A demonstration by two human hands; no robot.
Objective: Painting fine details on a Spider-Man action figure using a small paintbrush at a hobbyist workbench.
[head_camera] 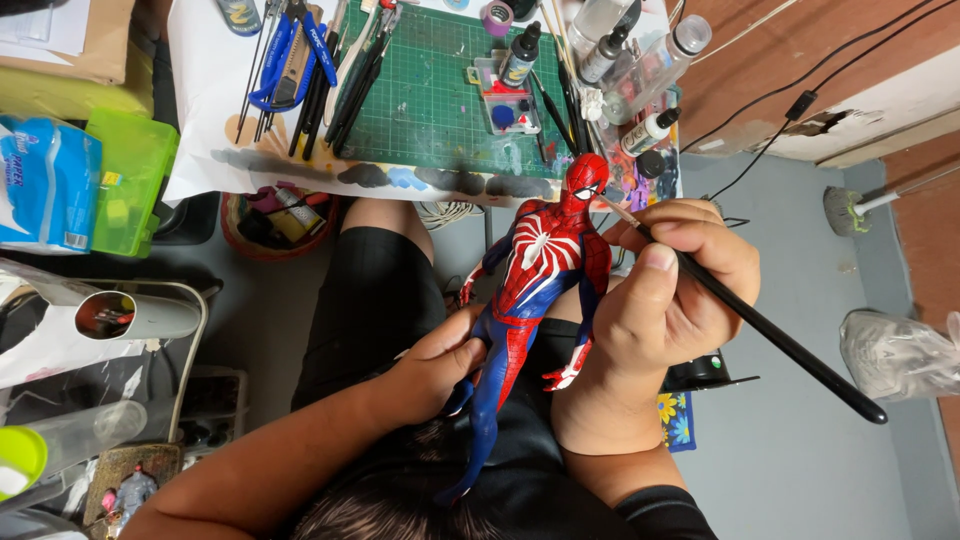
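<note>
A red and blue action figure with a white spider mark on its chest is held upright over my lap. My left hand grips it around the blue legs. My right hand holds a long black paintbrush like a pen, its fine tip touching the side of the figure's red masked head. The heel of my right hand rests beside the figure's lower arm.
A green cutting mat lies on the white desk ahead, with pliers, brushes and other tools at its left and several paint bottles at its right. A green box and a tissue pack sit at left.
</note>
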